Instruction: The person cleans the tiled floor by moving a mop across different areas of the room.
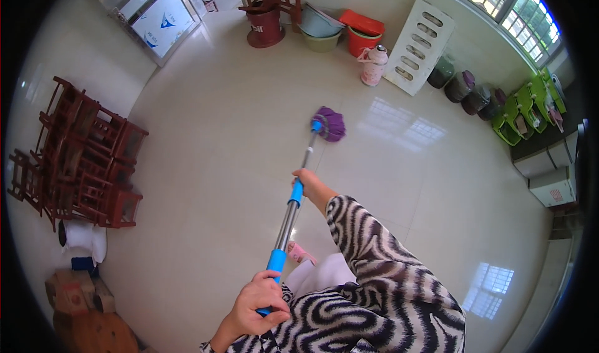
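Observation:
A mop with a steel pole and blue grips (pixel 285 231) runs from my body out across the tiled floor (pixel 224 133). Its purple mop head (pixel 331 124) rests on the tiles ahead of me. My left hand (pixel 259 302) is closed around the blue grip at the pole's near end. Farther down the pole, my right hand (pixel 304 180) grips it by the middle blue sleeve, arm stretched forward. A pink slipper (pixel 299 252) on my foot shows beside the pole.
Stacked dark red wooden chairs (pixel 93 161) stand at the left, above cardboard boxes (pixel 75 292). Along the far wall are basins (pixel 320 27), a red bucket (pixel 360 41), a pink thermos flask (pixel 374 66) and a white slotted panel (pixel 419 46). Dark jars (pixel 460 87) and a green rack (pixel 529 102) line the right.

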`<state>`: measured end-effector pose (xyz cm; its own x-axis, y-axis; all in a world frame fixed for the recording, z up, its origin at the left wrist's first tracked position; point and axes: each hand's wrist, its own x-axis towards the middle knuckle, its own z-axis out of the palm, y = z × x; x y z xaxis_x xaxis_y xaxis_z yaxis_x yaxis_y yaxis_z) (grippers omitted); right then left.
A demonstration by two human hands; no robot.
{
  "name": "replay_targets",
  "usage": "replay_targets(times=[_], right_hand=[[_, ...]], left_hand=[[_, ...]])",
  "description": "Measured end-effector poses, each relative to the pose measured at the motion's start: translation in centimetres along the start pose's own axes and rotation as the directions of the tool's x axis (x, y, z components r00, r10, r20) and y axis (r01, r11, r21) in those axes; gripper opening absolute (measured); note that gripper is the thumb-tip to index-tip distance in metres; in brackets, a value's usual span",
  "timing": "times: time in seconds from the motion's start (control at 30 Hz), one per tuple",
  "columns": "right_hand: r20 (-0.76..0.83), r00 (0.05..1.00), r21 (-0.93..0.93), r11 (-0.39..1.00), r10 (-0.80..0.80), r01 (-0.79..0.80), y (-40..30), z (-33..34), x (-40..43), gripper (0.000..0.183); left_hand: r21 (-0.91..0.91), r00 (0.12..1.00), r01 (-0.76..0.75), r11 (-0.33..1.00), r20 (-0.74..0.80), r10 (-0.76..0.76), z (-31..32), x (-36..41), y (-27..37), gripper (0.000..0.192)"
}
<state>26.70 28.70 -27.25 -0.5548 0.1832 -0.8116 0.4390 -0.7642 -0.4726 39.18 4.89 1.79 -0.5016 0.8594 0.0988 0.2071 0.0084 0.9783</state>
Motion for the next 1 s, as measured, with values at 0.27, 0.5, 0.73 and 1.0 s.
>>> replay_targets(times=[0.27,0.5,0.73,1.0], right_hand=[[0.236,0.971,0.145,0.987,0.029,-0.065,0.9,11.1,-5.1,0.016],[0.172,0.985,0.16,0.986,0.016,-0.044,3.0,10.9,-9.6,0.023],[-0.109,0.974,0.03,0.98,0.197,-0.195,7.2,9.2,-10.3,0.016],[-0.377,0.886,-0.182,0.916,0.272,-0.358,11.2,8.7,-2.9,0.019]], left_hand=[[0.101,0.996,-0.072,0.992,-0.047,0.077,-6.9,-5.3,5.8,0.021],[-0.214,0.94,-0.231,0.949,-0.301,0.161,-13.7,-11.1,6.4,0.031],[-0.369,0.888,-0.388,0.845,-0.396,0.235,-18.2,-13.2,-0.2,0.044],[-0.487,0.906,-0.201,0.85,-0.423,-0.028,-23.0,-8.8,-4.1,0.057]])
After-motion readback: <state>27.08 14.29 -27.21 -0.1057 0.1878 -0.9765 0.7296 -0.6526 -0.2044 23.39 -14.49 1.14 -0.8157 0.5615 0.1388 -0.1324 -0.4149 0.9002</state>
